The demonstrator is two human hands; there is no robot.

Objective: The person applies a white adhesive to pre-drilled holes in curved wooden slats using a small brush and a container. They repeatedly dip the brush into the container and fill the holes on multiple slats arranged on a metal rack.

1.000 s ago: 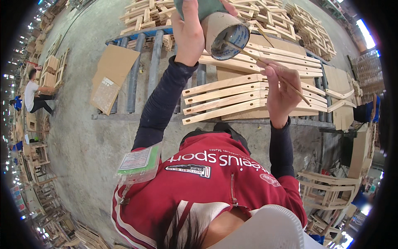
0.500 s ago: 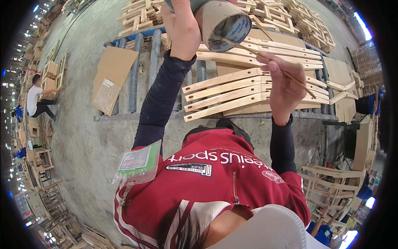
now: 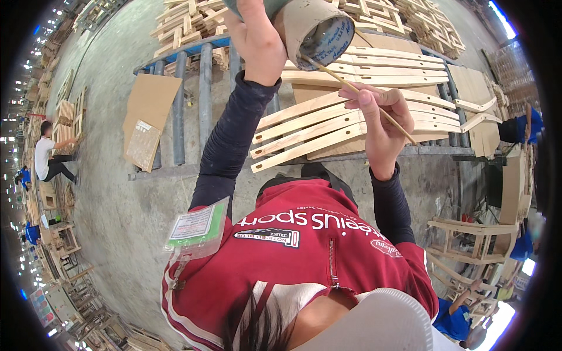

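Note:
My left hand (image 3: 257,50), at the top of the view, is closed around a cardboard tube (image 3: 291,32) with printed lining at its open mouth. A grey-green piece (image 3: 266,6) shows behind the tube, mostly cut off by the upper edge. Between the thumb and fingers of my right hand (image 3: 383,120) is a thin wooden stick (image 3: 339,78). Its far tip reaches the rim of the tube's mouth. Below both hands lie curved wooden slats (image 3: 298,136) with slots at their ends, side by side; my right hand is above them, partly hiding them.
The slats rest on cardboard over a roller conveyor (image 3: 205,99). A flat cardboard piece (image 3: 149,99) lies on its left end. Stacked wooden frames (image 3: 374,17) stand beyond. At far left a person in a white shirt (image 3: 45,155) sits; wooden frames (image 3: 477,237) stand at right.
My right hand has come a little left toward the tube, bringing the stick along. The conveyor and slats have shifted slightly left in the view. My left hand keeps its hold.

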